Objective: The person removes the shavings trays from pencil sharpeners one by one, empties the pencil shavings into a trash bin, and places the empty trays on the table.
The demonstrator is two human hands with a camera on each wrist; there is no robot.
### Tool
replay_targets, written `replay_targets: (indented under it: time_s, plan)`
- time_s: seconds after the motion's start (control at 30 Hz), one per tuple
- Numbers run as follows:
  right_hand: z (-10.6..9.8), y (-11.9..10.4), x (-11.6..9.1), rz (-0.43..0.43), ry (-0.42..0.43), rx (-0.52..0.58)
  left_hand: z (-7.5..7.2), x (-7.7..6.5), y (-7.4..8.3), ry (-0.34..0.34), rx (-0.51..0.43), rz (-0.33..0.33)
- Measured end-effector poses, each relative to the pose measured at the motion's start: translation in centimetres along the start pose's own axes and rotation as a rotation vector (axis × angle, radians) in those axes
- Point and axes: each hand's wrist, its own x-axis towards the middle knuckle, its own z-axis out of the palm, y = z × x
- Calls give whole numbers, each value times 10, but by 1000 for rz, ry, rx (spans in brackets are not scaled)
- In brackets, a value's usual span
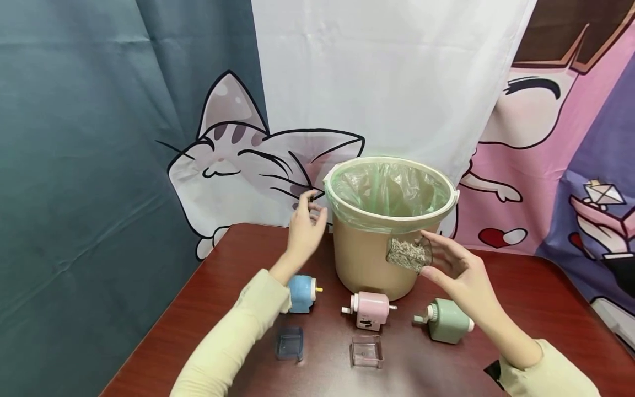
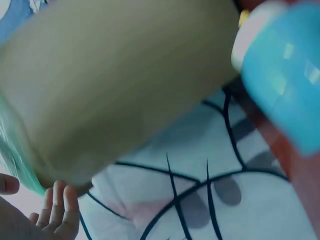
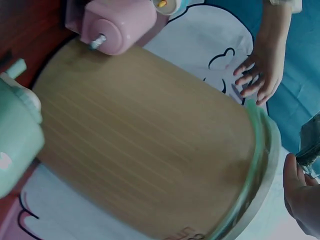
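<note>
My right hand (image 1: 463,273) pinches a small clear shavings drawer (image 1: 409,253) between thumb and fingers, in front of the bin's upper wall. Pencil shavings fill much of the drawer. At the edge of the right wrist view, the same drawer (image 3: 311,142) shows only in part. The tan trash bin (image 1: 372,264) stands on the table, lined with a thin green plastic bag (image 1: 342,212). Beside its left rim my left hand (image 1: 306,229) hangs with fingers loosely bent, holding nothing. The left wrist view shows its fingers (image 2: 57,207) close to the bag's folded edge.
Before the bin stand blue (image 1: 301,293), pink (image 1: 376,309) and green (image 1: 450,322) crank pencil sharpeners. Nearer lie a dark blue drawer (image 1: 289,344) and a clear pinkish drawer (image 1: 367,351) on the reddish table (image 1: 163,325). Cartoon-printed curtains (image 1: 317,82) hang behind.
</note>
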Motion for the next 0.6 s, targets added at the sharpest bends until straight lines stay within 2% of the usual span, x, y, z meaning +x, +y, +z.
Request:
replay_targets:
  time_s: [0.3,0.4,0.47,0.53,0.6]
  plan:
    - [10,-11,31,11,19,-75,-4,65,4,11,51,-89]
    - [11,-15,47,34,2,-122,-1,83,10,-24,142,-117]
    - [10,-18,58,56,-9,-110,3,92,15,-70,216,-132]
    - [9,-21,68,79,-7,-91,9,98,20,-110,291,-134]
    - [8,-24,78,102,4,-47,16,100,24,-120,339,-146]
